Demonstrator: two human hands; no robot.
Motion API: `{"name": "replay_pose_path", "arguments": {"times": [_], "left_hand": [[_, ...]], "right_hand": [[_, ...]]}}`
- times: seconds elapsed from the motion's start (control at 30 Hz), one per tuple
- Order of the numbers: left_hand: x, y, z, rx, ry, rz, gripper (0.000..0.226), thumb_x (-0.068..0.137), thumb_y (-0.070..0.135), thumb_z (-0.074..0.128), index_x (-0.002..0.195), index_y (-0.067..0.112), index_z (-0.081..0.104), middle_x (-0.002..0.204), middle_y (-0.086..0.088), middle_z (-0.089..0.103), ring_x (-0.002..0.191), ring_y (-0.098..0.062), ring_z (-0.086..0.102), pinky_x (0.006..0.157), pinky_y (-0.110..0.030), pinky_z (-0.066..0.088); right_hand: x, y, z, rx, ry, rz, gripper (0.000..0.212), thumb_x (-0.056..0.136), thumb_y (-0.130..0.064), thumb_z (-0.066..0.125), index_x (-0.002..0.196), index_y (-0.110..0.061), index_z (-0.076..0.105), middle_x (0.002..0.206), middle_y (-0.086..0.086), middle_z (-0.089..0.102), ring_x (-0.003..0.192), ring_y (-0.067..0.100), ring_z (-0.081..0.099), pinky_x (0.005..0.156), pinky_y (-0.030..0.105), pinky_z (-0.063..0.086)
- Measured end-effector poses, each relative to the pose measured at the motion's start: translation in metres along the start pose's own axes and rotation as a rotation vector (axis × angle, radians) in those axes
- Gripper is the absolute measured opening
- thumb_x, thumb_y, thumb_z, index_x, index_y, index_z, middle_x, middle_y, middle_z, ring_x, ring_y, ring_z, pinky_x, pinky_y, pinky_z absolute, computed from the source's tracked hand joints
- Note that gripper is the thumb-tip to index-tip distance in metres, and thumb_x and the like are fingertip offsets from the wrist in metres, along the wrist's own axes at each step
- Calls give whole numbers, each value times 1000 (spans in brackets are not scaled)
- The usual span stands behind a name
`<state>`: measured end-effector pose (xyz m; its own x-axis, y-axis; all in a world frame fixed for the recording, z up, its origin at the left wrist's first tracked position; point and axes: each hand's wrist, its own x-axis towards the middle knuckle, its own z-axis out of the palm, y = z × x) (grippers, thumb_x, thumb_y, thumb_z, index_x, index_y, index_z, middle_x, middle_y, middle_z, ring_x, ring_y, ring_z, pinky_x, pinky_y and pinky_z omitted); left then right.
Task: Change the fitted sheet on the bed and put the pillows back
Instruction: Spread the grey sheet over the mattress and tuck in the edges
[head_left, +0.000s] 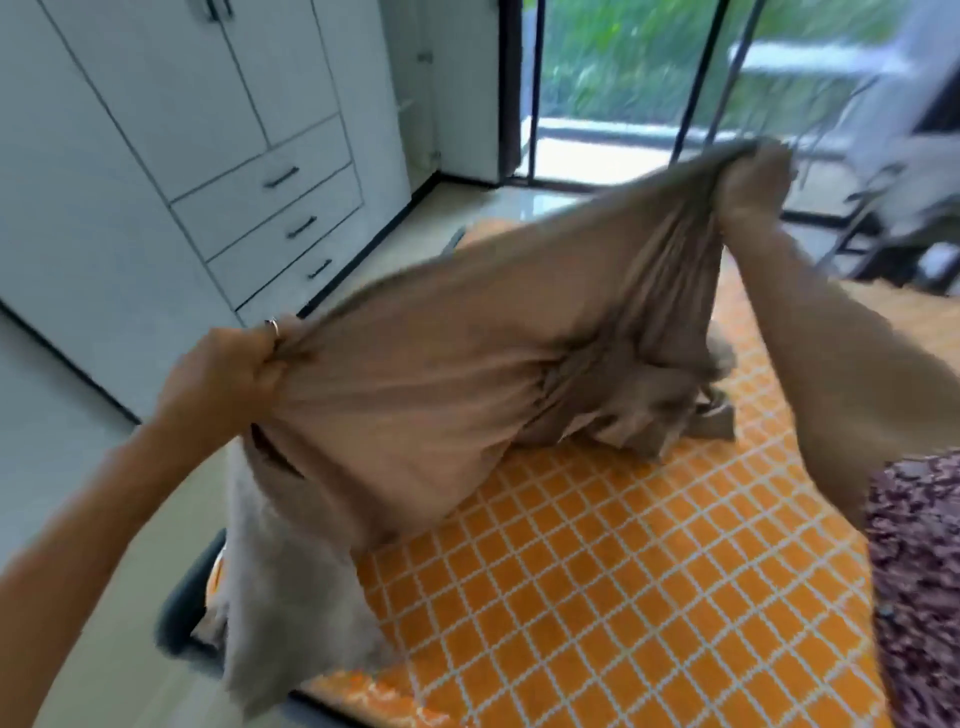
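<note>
The tan fitted sheet (457, 332) hangs stretched in the air above the orange-patterned bed (623, 571), its lower folds resting there. The left hand (223, 379) and right hand (753, 182) each clench a bunched edge.

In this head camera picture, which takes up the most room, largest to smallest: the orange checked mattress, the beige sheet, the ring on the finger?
1. orange checked mattress, though partly hidden
2. beige sheet, close behind; held nearer the camera, so this order is unsure
3. ring on the left hand, by far the smallest
</note>
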<state>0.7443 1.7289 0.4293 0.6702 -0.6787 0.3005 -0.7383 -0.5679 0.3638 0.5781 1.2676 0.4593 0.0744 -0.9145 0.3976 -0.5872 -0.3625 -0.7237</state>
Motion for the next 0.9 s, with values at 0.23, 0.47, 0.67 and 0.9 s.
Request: {"name": "replay_pose_path", "arguments": {"times": [0.23, 0.47, 0.67, 0.9], "left_hand": [[43, -35, -22, 141, 223, 6, 39, 80, 46, 39, 110, 29, 57, 85, -23, 66, 78, -44, 64, 72, -55, 53], [31, -47, -12, 258, 223, -40, 32, 84, 36, 43, 110, 22, 55, 75, -28, 63, 65, -46, 61, 66, -52, 52], [-52, -6, 41, 240, -317, 0, 131, 46, 78, 56, 154, 28, 2, 149, -17, 35, 133, -36, 40, 109, -49, 35], [-127, 194, 110, -101, -313, 515, 74, 67, 63, 35, 116, 15, 62, 98, -7, 70, 93, -27, 65, 77, -40, 52]], "right_hand": [[23, -40, -111, 21, 300, -265, 42, 96, -28, 26, 128, -17, 50, 123, 12, 56, 117, 27, 49, 94, 39, 36], [-19, 18, -160, -306, 91, -503, 40, 92, -34, 36, 122, -17, 57, 102, 29, 63, 100, 45, 58, 82, 47, 45], [-182, 77, -134, 150, -569, -655, 21, 78, -28, 48, 83, -25, 68, 84, -7, 65, 83, 0, 58, 72, 18, 41], [-317, 91, -145, 269, -776, -684, 19, 90, -28, 56, 72, -32, 50, 70, -12, 57, 64, -1, 52, 63, 22, 43]]}}
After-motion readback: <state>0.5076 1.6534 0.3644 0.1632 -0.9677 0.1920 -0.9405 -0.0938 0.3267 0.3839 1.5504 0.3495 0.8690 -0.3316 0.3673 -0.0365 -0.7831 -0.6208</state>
